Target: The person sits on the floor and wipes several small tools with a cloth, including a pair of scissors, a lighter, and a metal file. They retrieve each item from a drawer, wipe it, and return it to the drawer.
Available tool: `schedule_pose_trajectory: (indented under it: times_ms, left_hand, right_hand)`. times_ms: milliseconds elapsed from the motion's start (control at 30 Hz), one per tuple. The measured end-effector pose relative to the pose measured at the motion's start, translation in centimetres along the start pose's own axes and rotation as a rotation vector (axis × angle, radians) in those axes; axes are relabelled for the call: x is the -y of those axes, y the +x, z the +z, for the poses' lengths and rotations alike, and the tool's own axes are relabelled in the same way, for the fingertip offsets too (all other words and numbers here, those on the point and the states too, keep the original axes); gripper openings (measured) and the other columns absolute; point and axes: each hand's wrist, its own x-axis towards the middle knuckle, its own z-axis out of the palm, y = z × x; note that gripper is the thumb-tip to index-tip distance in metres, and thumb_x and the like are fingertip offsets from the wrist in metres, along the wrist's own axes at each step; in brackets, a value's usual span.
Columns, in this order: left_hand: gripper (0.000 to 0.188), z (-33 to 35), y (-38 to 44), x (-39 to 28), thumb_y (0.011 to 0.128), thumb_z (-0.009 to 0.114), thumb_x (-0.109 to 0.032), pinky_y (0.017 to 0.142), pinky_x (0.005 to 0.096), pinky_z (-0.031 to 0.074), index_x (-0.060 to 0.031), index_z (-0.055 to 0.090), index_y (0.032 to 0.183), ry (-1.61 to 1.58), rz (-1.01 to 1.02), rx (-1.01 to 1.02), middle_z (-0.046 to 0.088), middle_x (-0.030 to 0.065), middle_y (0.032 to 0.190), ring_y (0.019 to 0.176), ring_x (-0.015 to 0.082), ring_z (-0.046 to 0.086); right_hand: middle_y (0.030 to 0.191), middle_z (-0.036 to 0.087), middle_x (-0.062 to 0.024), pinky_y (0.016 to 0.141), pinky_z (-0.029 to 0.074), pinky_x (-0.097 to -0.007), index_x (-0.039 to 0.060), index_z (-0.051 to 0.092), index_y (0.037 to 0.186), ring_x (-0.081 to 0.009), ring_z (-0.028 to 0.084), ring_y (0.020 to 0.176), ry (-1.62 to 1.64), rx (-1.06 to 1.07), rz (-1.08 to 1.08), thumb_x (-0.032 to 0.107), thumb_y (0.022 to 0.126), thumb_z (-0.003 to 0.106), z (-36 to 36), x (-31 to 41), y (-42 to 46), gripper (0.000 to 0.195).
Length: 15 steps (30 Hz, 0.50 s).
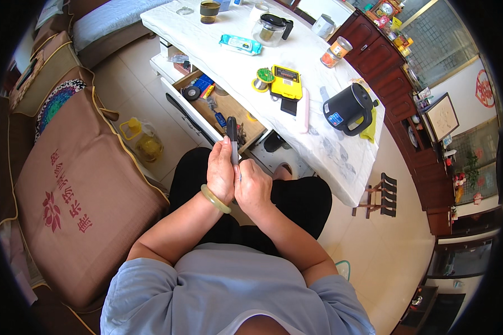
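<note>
A slim hand tool [233, 144] with a black end and a grey straight section sticks up between my two hands, above my lap. My left hand [220, 169], with a pale green bangle at the wrist, holds it with the thumb along the grey section. My right hand [253, 184] is curled around its lower part, which the fingers hide. Just beyond the tool, an open drawer [223, 101] holds a roll of black tape [191, 93], a blue-handled item [220, 119] and several small tools.
On the white-covered table [335, 167] are a black electric kettle [347, 109], yellow case [286, 83], solder spool [261, 85], wet wipes [240, 44], glass teapot [269, 34] and stacked cans [336, 52]. A brown-covered sofa [96, 167] is left; a bagged oil bottle [147, 144] stands on the floor.
</note>
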Motion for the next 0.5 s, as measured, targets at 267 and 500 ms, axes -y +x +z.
schedule_pose_trajectory:
  times_ms: [267,500]
  left_hand:
    - [0.029,-0.2,1.5,-1.0,0.100,0.043,-0.032,0.054,0.0255,0.039,-0.0072,0.050,0.087,-0.027,-0.039,-0.022,0.049,0.0014,0.066,0.057,0.0117,0.044]
    - [0.026,-0.5,5.4,-2.6,0.100,0.044,-0.028,0.062,0.0310,0.047,-0.0053,0.053,0.093,-0.022,0.119,-0.032,0.056,0.0055,0.077,0.066,0.0167,0.054]
  right_hand:
    - [0.071,0.053,-0.0120,0.054,0.045,-0.0423,0.0034,0.048,0.078,-0.0322,0.057,0.064,0.081,0.063,-0.031,0.016,0.087,0.058,0.1,-0.5,0.3,0.018]
    - [0.067,0.055,-0.0143,0.055,0.044,-0.0456,0.0052,0.047,0.076,-0.0366,0.058,0.063,0.196,0.190,0.018,0.017,0.088,0.059,-1.9,-2.9,2.6,0.021]
